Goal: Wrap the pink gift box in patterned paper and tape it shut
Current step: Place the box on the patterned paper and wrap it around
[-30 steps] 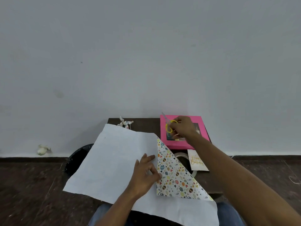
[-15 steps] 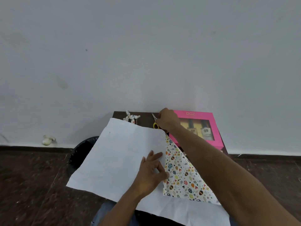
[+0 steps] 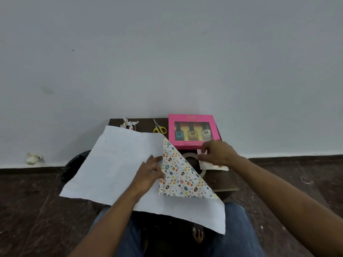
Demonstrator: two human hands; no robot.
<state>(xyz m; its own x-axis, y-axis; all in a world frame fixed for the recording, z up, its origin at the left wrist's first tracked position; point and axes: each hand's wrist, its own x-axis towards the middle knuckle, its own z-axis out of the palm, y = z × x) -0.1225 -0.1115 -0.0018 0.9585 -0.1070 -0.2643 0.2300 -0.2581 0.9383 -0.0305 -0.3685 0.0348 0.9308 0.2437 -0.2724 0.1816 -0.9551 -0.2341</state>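
Bare table strip (image 3: 144, 123) open between scissors (image 3: 158, 128), paper scrap (image 3: 128, 124).

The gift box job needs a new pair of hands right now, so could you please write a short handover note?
Left hand: flat, pressing the folded wrapping paper.
Right hand: touching the small card beside the tape roll; grip unclear.
Pink gift box: unwrapped at the table's back, scissors to its left.
Done: one corner folded over.
Left: wrapping and taping.
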